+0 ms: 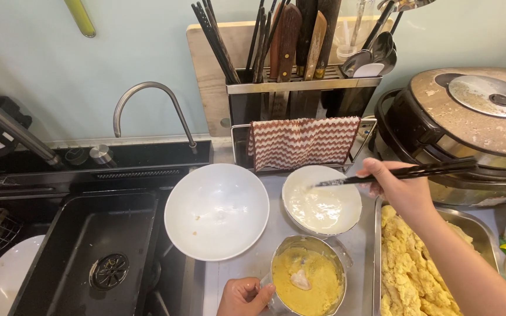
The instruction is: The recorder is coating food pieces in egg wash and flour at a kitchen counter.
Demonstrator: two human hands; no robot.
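Note:
My right hand (402, 190) grips a pair of dark chopsticks (382, 174) whose tips reach over a white bowl (321, 200) of pale batter. My left hand (242, 296) clasps the rim of a metal cup (308, 275) filled with yellow crumbs, where one coated piece (301, 280) lies. A large white bowl (216, 210), nearly bare inside, sits to the left of the batter bowl. Under my right forearm is a metal tray (468, 225) heaped with yellow coated pieces (408, 269).
A black sink (98, 246) with a curved tap (147, 96) lies at left, a white plate (4, 281) beside it. Behind stand a utensil rack (300, 82) with a striped cloth (303, 140) and a cutting board. A rice cooker (475, 129) stands at right.

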